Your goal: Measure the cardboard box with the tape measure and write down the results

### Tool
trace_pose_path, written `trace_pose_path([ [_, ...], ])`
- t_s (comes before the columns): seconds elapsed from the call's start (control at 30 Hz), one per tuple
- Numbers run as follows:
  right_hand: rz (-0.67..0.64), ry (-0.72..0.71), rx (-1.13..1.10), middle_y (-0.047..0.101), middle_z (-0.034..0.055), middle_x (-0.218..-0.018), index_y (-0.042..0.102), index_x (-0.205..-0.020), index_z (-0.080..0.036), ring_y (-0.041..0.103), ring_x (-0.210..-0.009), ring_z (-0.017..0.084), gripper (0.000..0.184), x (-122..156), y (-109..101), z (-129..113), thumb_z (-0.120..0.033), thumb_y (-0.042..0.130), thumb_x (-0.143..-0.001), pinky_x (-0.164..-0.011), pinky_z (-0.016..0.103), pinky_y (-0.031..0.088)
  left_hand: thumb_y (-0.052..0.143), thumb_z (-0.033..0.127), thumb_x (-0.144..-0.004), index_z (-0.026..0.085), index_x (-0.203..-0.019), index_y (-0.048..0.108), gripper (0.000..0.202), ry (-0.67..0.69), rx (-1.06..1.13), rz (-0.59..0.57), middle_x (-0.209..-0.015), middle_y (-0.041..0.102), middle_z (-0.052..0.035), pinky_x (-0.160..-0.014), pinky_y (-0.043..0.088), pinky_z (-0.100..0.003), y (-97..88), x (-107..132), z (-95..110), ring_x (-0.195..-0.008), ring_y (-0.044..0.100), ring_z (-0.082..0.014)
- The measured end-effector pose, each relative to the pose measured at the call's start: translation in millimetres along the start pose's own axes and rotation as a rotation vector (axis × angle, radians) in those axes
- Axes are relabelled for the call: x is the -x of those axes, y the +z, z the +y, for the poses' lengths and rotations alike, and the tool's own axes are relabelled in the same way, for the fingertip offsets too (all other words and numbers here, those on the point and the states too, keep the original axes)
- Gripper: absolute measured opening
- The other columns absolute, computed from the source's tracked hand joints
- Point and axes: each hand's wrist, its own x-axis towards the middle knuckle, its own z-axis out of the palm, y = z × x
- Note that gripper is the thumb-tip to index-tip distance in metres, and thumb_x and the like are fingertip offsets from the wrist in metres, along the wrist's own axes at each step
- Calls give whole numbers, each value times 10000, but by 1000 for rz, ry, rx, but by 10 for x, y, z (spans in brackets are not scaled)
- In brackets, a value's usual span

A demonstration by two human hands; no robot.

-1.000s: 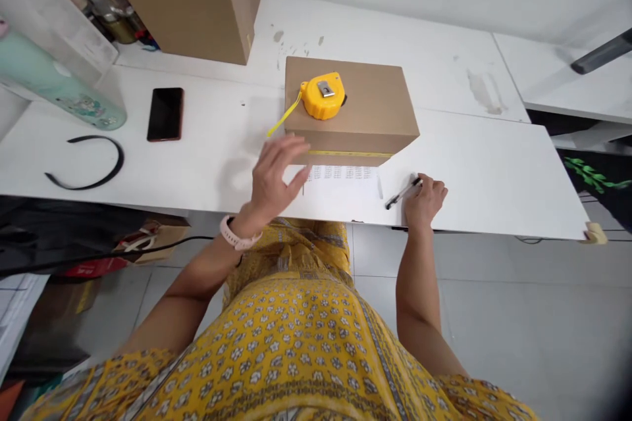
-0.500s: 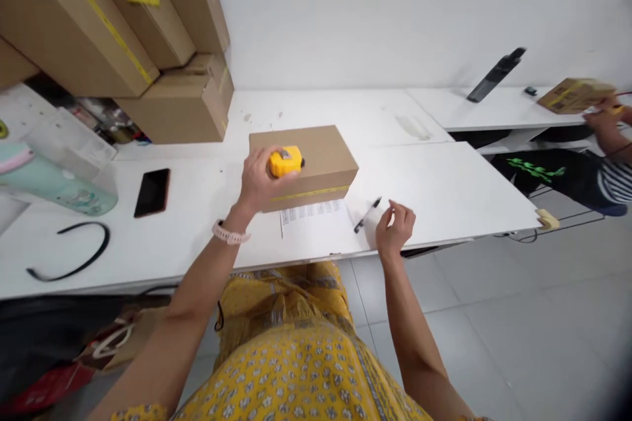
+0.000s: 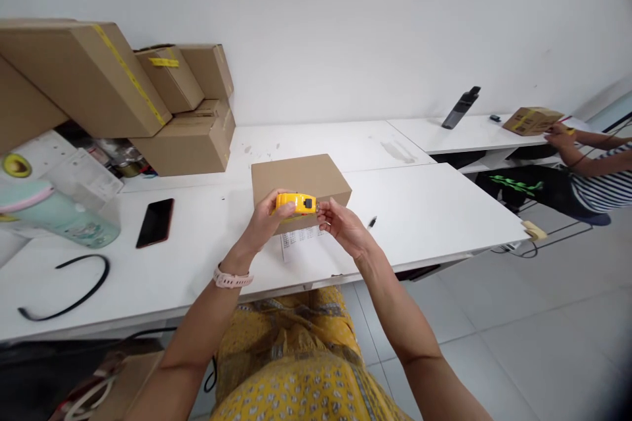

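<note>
My left hand is closed around a yellow tape measure, its thumb lying on the case near the black button. At the tape's mouth, my right hand pinches the metal end with thumb and fingertips. Behind and below both hands sits a closed cardboard box on the white table. A printed sheet sticks out from beneath the box's front edge. Just past my right wrist lies a black pen, mostly hidden by the arm.
Stacked cardboard boxes fill the back left. A phone, a mint-green bottle and a black strap lie at left. At far right, a co-worker handles a small box near a dark bottle.
My right hand has moved left from beside the pen to the tape measure's end. My left hand has turned the tape measure so its button faces up. The view has tilted upward.
</note>
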Motion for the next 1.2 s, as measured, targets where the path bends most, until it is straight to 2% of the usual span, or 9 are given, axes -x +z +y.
trace_pose_path([
  [0.13,61,-113,96,596,-31,-649,651,-700,-216,487,-587,102,478,-349,-95,-299,-605,914,-610,-560,267,406,796,576,-715,183,-1034,683,519,47,5,85,-1025,738,-54,-839,537,-323,-174,-29,127,-944,687,-223],
  [0.3,284,-184,118,555,-41,-617,604,-716,-224,490,-584,106,394,-980,-686,-793,-517,867,-719,-573,262,415,766,652,-684,169,-998,697,580,26,-19,424,-1011,758,-83,-718,531,-290,-791,-177,84,-886,695,-217],
  [0.4,384,-84,207,534,-43,-602,563,-704,-227,479,-579,108,341,-1202,-997,-779,-459,795,-800,-602,260,425,752,646,-670,165,-963,723,563,-66,-65,558,-968,759,-84,-660,527,-276,-1195,-210,-35,-767,654,-178],
  [0.5,400,-4,329,538,-33,-615,549,-697,-230,488,-600,121,324,-1289,-1100,-591,-457,726,-846,-636,266,436,738,631,-679,171,-970,744,544,-128,-91,561,-964,765,-81,-637,521,-265,-1430,-186,-154,-708,631,-155],
  [0.6,352,29,406,621,-2,-708,601,-741,-223,567,-706,149,326,-1304,-1037,-433,-515,698,-849,-693,277,455,748,659,-650,168,-969,750,585,-169,-86,542,-969,769,-87,-639,531,-272,-1472,-172,-242,-688,623,-153],
  [0.73,323,27,567,720,45,-896,651,-875,-220,626,-843,200,433,-1301,-909,-365,-627,751,-767,-706,291,468,767,694,-625,158,-1010,747,660,-174,-71,481,-967,768,-90,-668,545,-293,-1356,-211,-300,-639,588,-133],
  [0.87,327,2,594,733,71,-898,666,-908,-209,642,-865,224,508,-1312,-897,-320,-676,758,-734,-691,292,481,745,716,-669,164,-1045,745,668,-136,-70,458,-1020,772,-110,-684,540,-300,-1268,-246,-315,-721,641,-171],
  [1.03,261,0,571,750,71,-919,701,-946,-220,665,-902,248,534,-1332,-963,-260,-711,736,-741,-725,315,510,736,716,-685,165,-1053,754,663,-146,-61,427,-1086,770,-135,-700,537,-306,-1304,-273,-293,-810,676,-207],
  [1.2,297,6,580,741,74,-962,685,-926,-221,651,-899,230,501,-1350,-958,-248,-685,749,-746,-722,315,502,738,709,-651,167,-1013,753,653,-150,-52,455,-1048,773,-128,-675,525,-293,-1335,-373,-253,-842,685,-218],
])
